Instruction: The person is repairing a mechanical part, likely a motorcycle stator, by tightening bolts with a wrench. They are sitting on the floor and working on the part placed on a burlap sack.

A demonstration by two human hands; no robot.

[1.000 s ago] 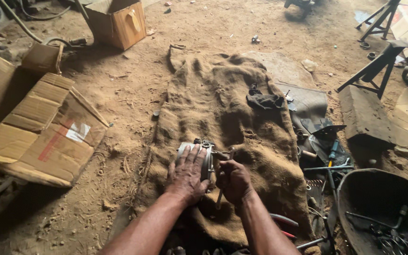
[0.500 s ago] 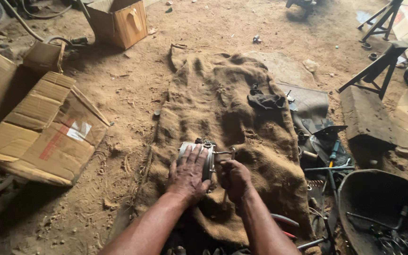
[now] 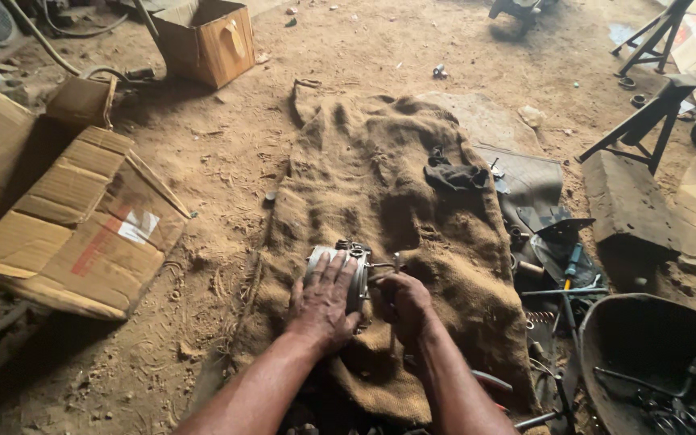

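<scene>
Pressing: left hand (image 3: 321,300) fingers spread on metal housing (image 3: 340,270) | right hand (image 3: 403,304) clenched on tool (image 3: 395,270), upright | burlap sack (image 3: 380,185)

open box (image 3: 207,40): brown cardboard, top centre-left on dirt floor, flaps up, oval handle cutout on side
flattened carton (image 3: 74,225): left, brown, lying flat on floor
label (image 3: 138,227): white rectangle on that carton, beside a red stripe
small carton (image 3: 82,101): brown, just above flattened one
</scene>
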